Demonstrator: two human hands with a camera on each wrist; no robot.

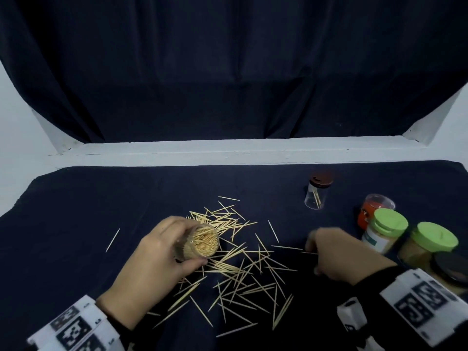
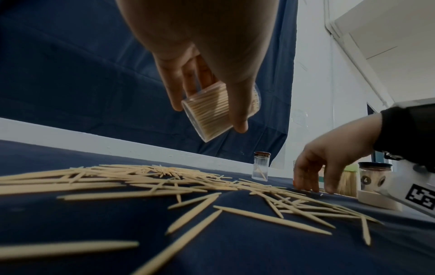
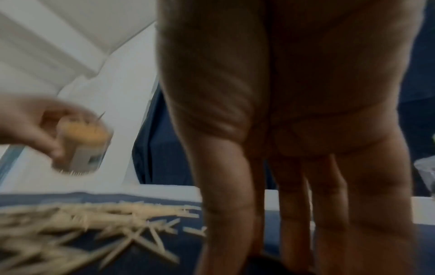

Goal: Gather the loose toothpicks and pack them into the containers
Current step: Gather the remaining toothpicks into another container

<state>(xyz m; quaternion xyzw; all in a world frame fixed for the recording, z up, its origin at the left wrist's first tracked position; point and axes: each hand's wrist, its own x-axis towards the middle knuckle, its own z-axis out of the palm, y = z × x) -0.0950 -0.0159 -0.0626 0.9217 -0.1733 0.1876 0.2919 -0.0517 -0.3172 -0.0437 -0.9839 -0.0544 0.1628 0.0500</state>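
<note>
Loose wooden toothpicks (image 1: 240,269) lie scattered in a pile on the dark cloth, also low in the left wrist view (image 2: 141,178). My left hand (image 1: 157,252) grips a clear lidless container (image 1: 202,243) packed full of toothpicks, tilted in the air above the pile's left part (image 2: 209,109). My right hand (image 1: 329,249) reaches down at the pile's right edge. Its fingers (image 2: 306,178) point straight down, the tips touching the cloth among a few toothpicks. The right wrist view is blurred and shows those fingers (image 3: 294,186) hanging over the cloth, with nothing plainly held.
A small clear jar (image 1: 317,193) with a brown lid, holding a few toothpicks, stands at the back right. To its right are a red container (image 1: 372,209), two green-lidded jars (image 1: 387,224) (image 1: 434,239) and a black-lidded jar (image 1: 453,272). One stray toothpick (image 1: 112,240) lies far left.
</note>
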